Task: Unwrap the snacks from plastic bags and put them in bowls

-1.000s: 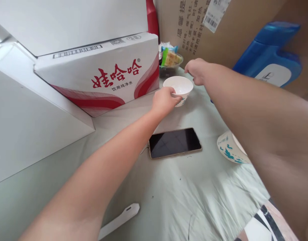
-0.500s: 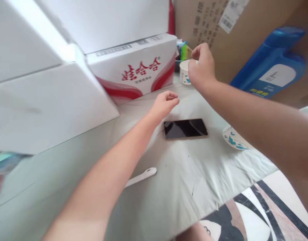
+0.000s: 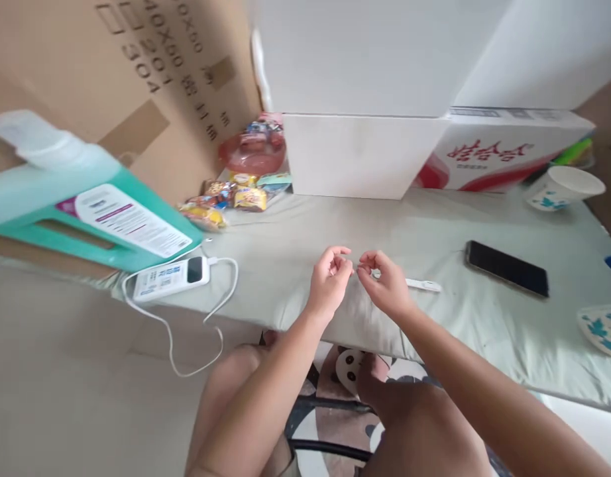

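Observation:
My left hand hovers over the front part of the cloth-covered table, thumb and fingers pinched together. My right hand faces it, also in a pinch, fingertips almost touching those of the left. Anything between the fingers is too small to make out. Partly behind the right hand lies a flat white strip with a slotted end. To the right, a dark-screened phone rests on the cloth. Further back stands a white paper cup with teal leaves.
A white charger-like device with a cable and a jug of green liquid are at left. Wrapped snacks sit beside a red bowl. White boxes line the back. Another leaf-patterned piece lies far right.
The view has swung left. My right hand has left the paper cup and come back to the front, near my left hand. Both hands are now pinched close together.

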The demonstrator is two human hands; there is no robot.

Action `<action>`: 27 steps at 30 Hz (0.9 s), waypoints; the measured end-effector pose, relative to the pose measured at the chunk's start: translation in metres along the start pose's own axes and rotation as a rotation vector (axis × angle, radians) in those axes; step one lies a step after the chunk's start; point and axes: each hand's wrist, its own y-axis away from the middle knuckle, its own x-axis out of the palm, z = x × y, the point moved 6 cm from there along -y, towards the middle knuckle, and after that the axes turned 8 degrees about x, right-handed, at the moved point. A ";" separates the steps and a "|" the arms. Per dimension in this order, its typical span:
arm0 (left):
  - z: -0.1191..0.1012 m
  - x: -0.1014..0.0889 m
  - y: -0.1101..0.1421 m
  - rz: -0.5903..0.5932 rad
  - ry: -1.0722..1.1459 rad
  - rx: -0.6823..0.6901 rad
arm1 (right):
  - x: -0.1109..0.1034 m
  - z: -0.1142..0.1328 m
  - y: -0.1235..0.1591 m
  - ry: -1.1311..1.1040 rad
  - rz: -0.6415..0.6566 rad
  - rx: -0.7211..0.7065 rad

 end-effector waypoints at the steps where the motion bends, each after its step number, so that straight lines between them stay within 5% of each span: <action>1: -0.002 -0.015 -0.003 -0.027 0.002 0.000 | 0.011 0.010 -0.002 0.025 0.027 -0.022; 6: -0.015 -0.064 -0.020 -0.154 0.168 -0.057 | 0.069 0.075 -0.043 0.179 0.115 -0.214; 12: -0.021 -0.110 -0.038 -0.357 0.509 -0.203 | 0.174 0.170 -0.151 0.594 0.143 -0.497; 17: -0.018 -0.133 -0.050 -0.376 0.663 -0.401 | 0.242 0.197 -0.234 0.893 0.128 -0.421; 22: -0.023 -0.143 -0.051 -0.390 0.713 -0.430 | 0.253 0.185 -0.261 1.065 0.167 -0.236; 27: -0.023 -0.142 -0.051 -0.377 0.719 -0.421 | 0.229 0.205 -0.253 0.967 0.092 -0.336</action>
